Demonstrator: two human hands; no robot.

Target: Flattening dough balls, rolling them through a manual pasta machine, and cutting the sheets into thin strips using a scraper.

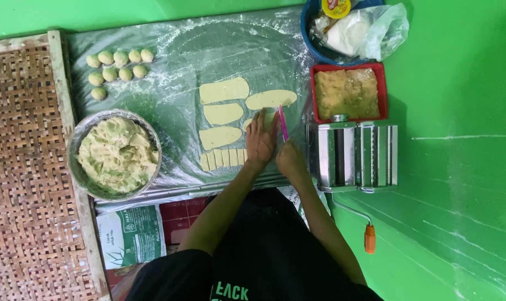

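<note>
My left hand (261, 139) lies flat, fingers together, pressing on a pale dough sheet (268, 118) on the floured plastic work sheet (175, 117). My right hand (289, 158) grips a thin pink cutter (283, 122), its blade against the dough beside my left fingers. Several flat oval dough sheets (224, 90) lie in two columns ahead of my hands. A row of small cut dough strips (222, 159) sits just left of my left wrist.
A metal bowl of pale dough (117, 154) stands at left, small dough balls (116, 67) behind it. A woven bamboo tray (24, 167) fills the far left. A hand-crank pasta roller (353, 156), a red filling tub (348, 92) and a blue basin (314, 47) are at right.
</note>
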